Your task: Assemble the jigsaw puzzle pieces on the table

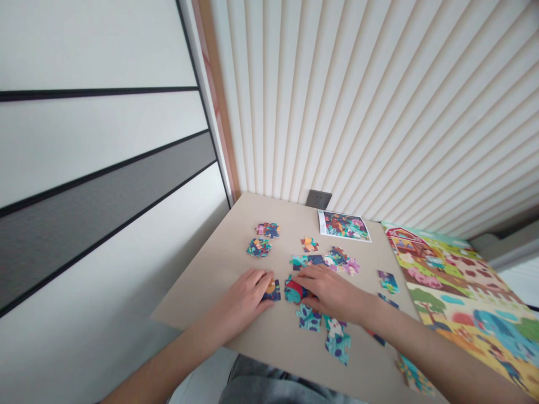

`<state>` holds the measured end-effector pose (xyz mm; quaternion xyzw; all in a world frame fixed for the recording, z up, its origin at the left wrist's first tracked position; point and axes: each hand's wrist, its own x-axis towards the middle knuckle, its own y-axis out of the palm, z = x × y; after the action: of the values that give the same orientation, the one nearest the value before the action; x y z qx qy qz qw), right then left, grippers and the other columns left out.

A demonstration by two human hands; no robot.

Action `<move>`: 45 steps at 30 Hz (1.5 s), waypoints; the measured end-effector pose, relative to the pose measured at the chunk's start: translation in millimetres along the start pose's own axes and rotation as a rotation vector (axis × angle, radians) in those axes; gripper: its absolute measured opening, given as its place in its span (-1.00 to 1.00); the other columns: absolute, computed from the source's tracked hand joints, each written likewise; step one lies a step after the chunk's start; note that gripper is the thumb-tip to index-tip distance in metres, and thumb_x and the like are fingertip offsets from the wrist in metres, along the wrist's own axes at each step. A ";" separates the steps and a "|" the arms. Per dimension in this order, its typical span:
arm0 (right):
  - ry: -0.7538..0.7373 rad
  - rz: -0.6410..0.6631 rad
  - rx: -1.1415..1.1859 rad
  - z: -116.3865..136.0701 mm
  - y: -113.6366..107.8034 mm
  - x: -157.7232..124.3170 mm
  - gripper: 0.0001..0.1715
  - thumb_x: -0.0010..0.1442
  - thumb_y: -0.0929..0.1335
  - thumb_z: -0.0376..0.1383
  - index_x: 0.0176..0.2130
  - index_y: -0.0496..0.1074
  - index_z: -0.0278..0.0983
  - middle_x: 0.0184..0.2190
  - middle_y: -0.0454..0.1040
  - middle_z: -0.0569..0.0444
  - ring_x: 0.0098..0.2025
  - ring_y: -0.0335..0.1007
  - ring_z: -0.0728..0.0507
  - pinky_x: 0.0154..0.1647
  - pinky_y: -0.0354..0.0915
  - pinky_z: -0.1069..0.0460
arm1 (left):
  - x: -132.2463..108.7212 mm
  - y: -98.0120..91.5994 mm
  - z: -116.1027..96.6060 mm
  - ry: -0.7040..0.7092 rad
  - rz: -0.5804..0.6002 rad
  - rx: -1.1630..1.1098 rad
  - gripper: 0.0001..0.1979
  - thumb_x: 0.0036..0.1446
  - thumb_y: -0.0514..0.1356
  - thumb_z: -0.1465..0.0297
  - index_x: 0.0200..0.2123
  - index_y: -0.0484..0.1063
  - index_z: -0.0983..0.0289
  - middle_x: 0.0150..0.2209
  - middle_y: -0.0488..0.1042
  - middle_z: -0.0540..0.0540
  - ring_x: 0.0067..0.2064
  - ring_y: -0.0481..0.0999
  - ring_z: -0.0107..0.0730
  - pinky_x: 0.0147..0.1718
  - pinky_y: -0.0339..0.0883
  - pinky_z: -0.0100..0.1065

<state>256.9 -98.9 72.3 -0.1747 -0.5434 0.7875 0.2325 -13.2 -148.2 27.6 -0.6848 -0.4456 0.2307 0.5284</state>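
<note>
Pinching an orange piece (274, 290), lower centre of frame, with left hand (249, 290). Touching a red piece (294, 291), just rightward, with right hand (326, 285), hiding its grip.

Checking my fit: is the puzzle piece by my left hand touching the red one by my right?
Apart: the head view shows tabletop between the left piece and the red piece.

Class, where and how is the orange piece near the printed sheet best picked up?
Best pinch the orange piece by its left and right edges, probably coming down from the left: it lies flat, with bare table on that side, while a row of pieces sits close on its near side.
</note>
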 end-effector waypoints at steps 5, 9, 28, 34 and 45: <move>-0.013 -0.105 0.007 -17.2 -0.8 2.9 -0.43 0.29 0.43 -0.28 0.25 0.38 -0.24 0.10 0.52 -0.16 0.12 0.46 -0.30 0.17 0.34 -0.17 | -0.9 -3.9 1.6 0.050 0.034 0.000 -0.55 0.32 0.25 0.31 0.24 0.30 0.18 0.12 0.46 0.17 0.16 0.46 -0.12 0.19 0.33 -0.13; 0.021 -0.179 0.041 -31.1 -3.4 4.0 -0.35 0.28 0.44 -0.28 0.31 0.33 -0.24 0.14 0.51 -0.18 0.19 0.44 -0.32 0.23 0.34 -0.21 | -3.1 -2.5 4.1 0.067 0.014 -0.012 -0.49 0.32 0.25 0.30 0.28 0.25 0.17 0.14 0.44 0.18 0.16 0.46 -0.13 0.19 0.34 -0.15; 0.017 -0.234 0.156 -3.8 2.8 -29.1 -0.39 0.40 0.31 -0.36 0.38 0.22 -0.14 0.30 0.38 -0.08 0.31 0.32 -0.19 0.34 0.28 -0.12 | 56.9 -11.0 86.7 0.057 -0.244 0.091 -0.47 0.34 0.18 0.25 0.31 0.26 0.26 0.06 0.46 0.27 0.11 0.49 -0.03 0.16 0.38 -0.04; 0.104 -0.220 0.267 -5.3 5.3 -35.0 -0.33 0.40 0.32 -0.36 0.41 0.16 -0.12 0.27 0.41 -0.08 0.27 0.37 -0.20 0.30 0.32 -0.14 | 59.0 -8.3 91.6 0.022 -0.276 0.116 -0.47 0.36 0.18 0.20 0.32 0.27 0.21 0.12 0.46 0.28 0.13 0.48 0.03 0.17 0.35 0.07; 0.073 -0.161 0.454 4.3 3.2 -40.0 -0.20 0.34 0.40 -0.32 0.44 0.10 -0.04 0.34 0.34 0.00 0.29 0.38 -0.21 0.32 0.31 -0.11 | 4.0 -15.2 -36.7 0.059 -0.024 -0.486 -0.57 0.37 0.20 0.35 0.27 0.35 0.06 0.12 0.52 0.08 0.13 0.53 -0.28 0.16 0.41 -0.28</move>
<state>287.3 -125.5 71.8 -0.1023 -0.3557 0.8616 0.3473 12.1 -163.1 54.6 -0.7930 -0.4804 0.0905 0.3636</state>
